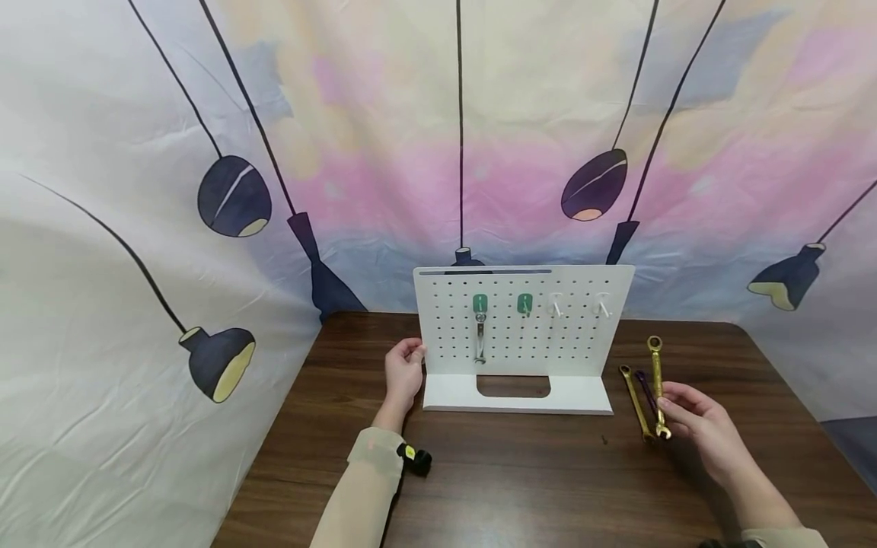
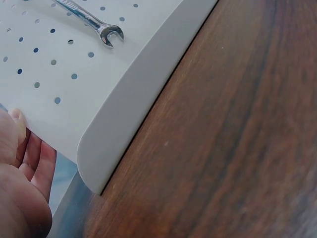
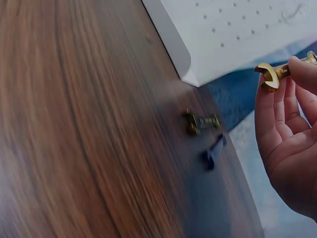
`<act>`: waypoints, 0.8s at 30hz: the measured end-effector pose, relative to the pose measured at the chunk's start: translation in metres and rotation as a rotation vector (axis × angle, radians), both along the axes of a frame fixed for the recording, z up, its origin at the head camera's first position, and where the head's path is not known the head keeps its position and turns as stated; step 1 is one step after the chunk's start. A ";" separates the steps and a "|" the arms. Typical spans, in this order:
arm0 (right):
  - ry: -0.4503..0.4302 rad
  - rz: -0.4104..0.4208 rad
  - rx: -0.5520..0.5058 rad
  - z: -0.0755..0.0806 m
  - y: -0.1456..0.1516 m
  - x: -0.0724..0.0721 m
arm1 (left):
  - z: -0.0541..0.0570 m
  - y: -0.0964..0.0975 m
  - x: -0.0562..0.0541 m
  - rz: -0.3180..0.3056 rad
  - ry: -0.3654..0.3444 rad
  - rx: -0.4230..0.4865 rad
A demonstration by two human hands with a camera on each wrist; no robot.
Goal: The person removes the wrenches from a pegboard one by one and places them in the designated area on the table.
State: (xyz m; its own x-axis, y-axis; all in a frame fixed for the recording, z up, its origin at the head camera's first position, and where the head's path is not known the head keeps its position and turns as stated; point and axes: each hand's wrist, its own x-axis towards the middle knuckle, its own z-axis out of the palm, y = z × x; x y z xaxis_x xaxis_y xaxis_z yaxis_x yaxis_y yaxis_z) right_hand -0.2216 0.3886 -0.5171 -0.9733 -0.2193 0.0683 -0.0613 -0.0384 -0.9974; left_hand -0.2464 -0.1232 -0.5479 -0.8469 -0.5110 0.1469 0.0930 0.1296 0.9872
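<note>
My right hand (image 1: 709, 430) pinches a gold combination wrench (image 1: 657, 380) between thumb and fingers, raised over the table with its ring end up; its open end shows in the right wrist view (image 3: 271, 77). My left hand (image 1: 404, 373) grips the left edge of a white pegboard stand (image 1: 521, 393), thumb on the front and fingers behind. A silver wrench (image 1: 480, 339) hangs from a green-backed hook (image 1: 480, 303) on the board. Beside my right hand, a second gold wrench (image 1: 636, 403) and a dark purple wrench (image 1: 645, 390) lie on the table.
Right of the hanging wrench, the board carries another green hook (image 1: 524, 304) and two white hooks (image 1: 556, 304), all bare. The stand rests on a dark wooden table (image 1: 521, 472). Behind it hangs a cloth backdrop (image 1: 384, 114) printed with lamps.
</note>
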 end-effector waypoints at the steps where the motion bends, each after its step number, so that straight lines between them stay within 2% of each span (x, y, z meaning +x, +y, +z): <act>1: -0.007 -0.010 0.017 -0.001 0.004 -0.001 | 0.000 0.000 0.000 -0.001 0.000 0.001; 10: -0.110 -0.077 0.297 -0.012 0.036 -0.009 | 0.004 0.002 0.000 -0.015 0.017 -0.002; 17: -0.170 -0.099 0.338 -0.016 0.046 -0.009 | 0.003 0.001 0.002 -0.004 0.018 -0.002; 21: -0.179 -0.095 0.354 -0.017 0.049 -0.009 | 0.003 0.001 0.003 -0.007 0.018 0.001; 24: -0.171 -0.080 0.412 -0.018 0.050 -0.011 | 0.003 0.001 0.004 -0.007 0.017 0.003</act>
State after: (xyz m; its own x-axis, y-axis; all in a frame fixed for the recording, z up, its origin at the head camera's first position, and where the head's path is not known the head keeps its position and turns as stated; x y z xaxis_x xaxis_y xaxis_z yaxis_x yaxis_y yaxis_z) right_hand -0.2327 0.4391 -0.5356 -0.9780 -0.1178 -0.1724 0.1193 0.3623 -0.9244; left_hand -0.2429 -0.1220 -0.5453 -0.8477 -0.5060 0.1596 0.1106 0.1257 0.9859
